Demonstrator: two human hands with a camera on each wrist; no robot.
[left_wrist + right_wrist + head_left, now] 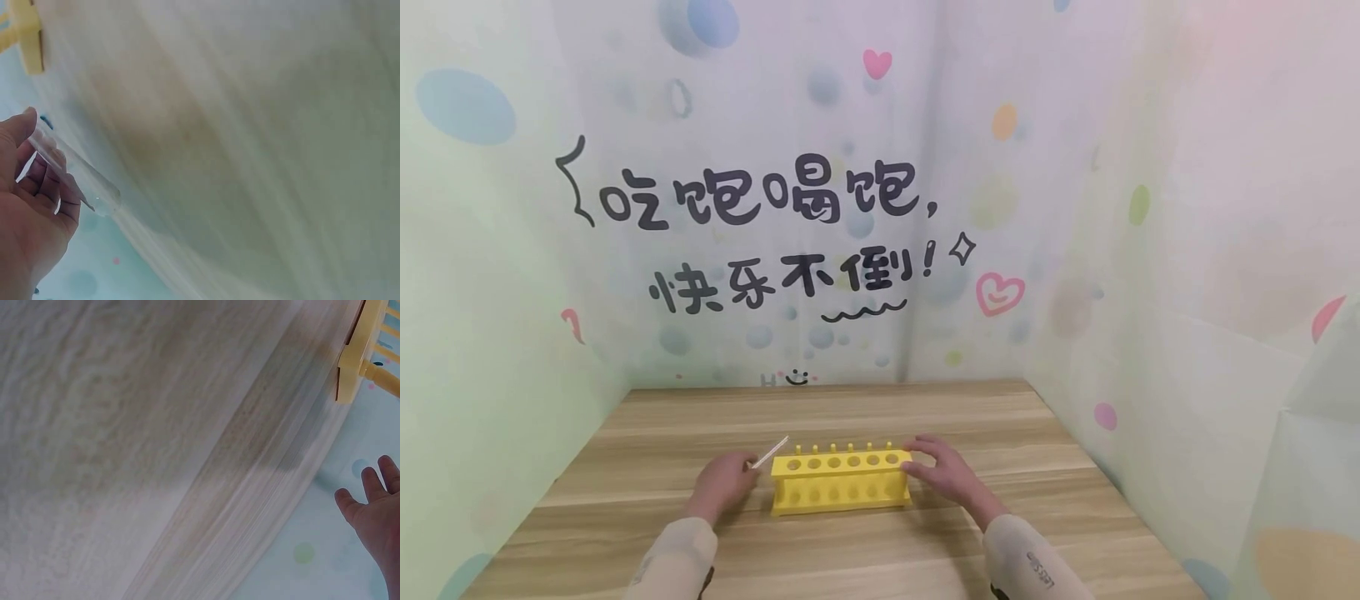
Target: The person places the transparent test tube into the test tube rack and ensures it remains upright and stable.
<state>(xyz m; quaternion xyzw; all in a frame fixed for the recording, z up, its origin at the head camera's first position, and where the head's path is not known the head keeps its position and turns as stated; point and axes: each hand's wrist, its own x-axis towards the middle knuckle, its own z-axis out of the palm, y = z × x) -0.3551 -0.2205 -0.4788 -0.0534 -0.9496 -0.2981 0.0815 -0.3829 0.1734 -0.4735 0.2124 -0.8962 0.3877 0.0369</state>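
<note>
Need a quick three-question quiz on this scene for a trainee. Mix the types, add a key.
1. What is the left hand holding?
2. True or false: the right hand is nearer the left end of the yellow rack than its right end.
3. Fill in: the rack's top has ___ holes in a row.

Key: 1. A clear tube. 2. False; it is at the right end. 3. Six.

Black lettering (805, 259) marks the backdrop (775, 117) — behind a wood-grain table (1015, 450).
</note>
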